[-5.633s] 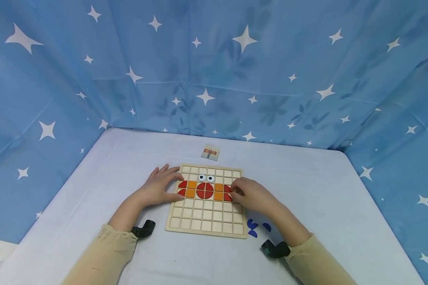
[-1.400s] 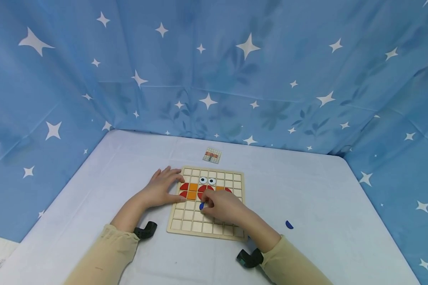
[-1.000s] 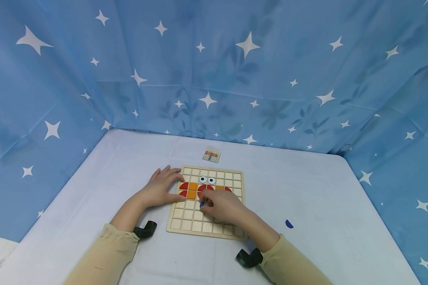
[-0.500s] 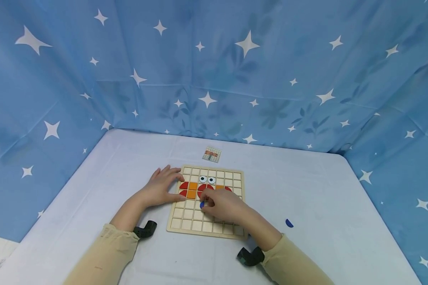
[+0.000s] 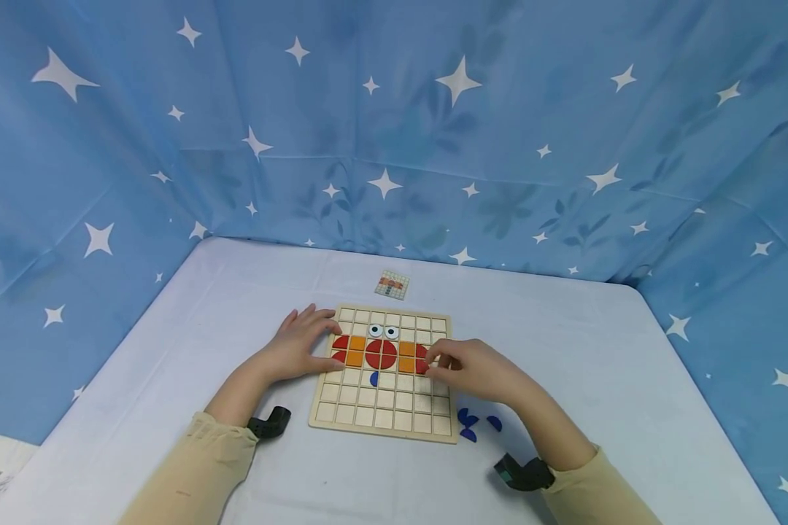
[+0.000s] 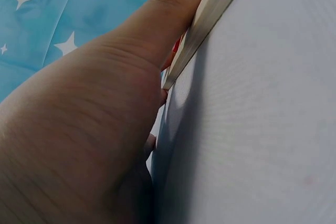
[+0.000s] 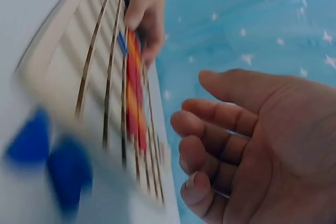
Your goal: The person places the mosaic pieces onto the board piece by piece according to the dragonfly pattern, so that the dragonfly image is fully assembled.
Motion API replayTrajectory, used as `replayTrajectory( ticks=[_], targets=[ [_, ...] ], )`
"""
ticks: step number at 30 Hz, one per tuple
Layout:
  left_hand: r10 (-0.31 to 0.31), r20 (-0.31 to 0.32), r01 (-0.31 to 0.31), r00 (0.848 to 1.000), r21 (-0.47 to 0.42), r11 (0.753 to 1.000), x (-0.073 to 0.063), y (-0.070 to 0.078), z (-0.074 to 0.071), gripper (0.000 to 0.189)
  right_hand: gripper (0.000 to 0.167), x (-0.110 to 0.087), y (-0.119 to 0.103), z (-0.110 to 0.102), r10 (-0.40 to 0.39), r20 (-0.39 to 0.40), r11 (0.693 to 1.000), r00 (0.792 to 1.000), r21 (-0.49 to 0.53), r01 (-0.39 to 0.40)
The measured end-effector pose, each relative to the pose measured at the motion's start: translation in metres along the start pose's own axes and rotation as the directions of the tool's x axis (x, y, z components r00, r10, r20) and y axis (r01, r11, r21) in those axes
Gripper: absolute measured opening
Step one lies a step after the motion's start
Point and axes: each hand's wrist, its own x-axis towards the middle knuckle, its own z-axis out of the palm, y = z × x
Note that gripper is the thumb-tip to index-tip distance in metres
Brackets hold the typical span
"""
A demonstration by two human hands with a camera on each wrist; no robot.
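Note:
My left hand rests at the left edge of a wooden grid board, thumb and forefinger spread on its rim. In the left wrist view the thumb lies over the board's side. On the board are white eye pieces, a red disc of quarter pieces, orange squares and red side pieces. A blue half-round piece sits in a cell below the disc. My right hand hovers over the board's right side, fingers loosely curled and holding nothing, as the right wrist view shows.
Several blue half-round pieces lie on the white cloth beside the board's lower right corner. A small picture card lies beyond the board. A blue star-patterned curtain hangs behind and at both sides.
My right hand has released the blue piece, which now sits in the cell, and has moved right, uncovering the disc and several loose blue pieces. The left hand stays in place.

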Motion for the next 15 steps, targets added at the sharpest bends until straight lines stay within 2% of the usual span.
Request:
replayTrajectory(
  ticks=[8, 15],
  targets=[
    [-0.005, 0.005, 0.005, 1.000, 0.000, 1.000, 0.000, 0.000, 0.000, 0.057, 0.017, -0.046, 0.062, -0.017, 0.033, 0.001, 0.999, 0.999, 0.016, -0.033],
    [-0.014, 0.009, 0.014, 1.000, 0.000, 1.000, 0.000, 0.002, 0.000, 0.055, 0.015, -0.074, 0.097, -0.022, 0.091, 0.004, 0.995, 0.996, 0.034, -0.091]
  ],
)
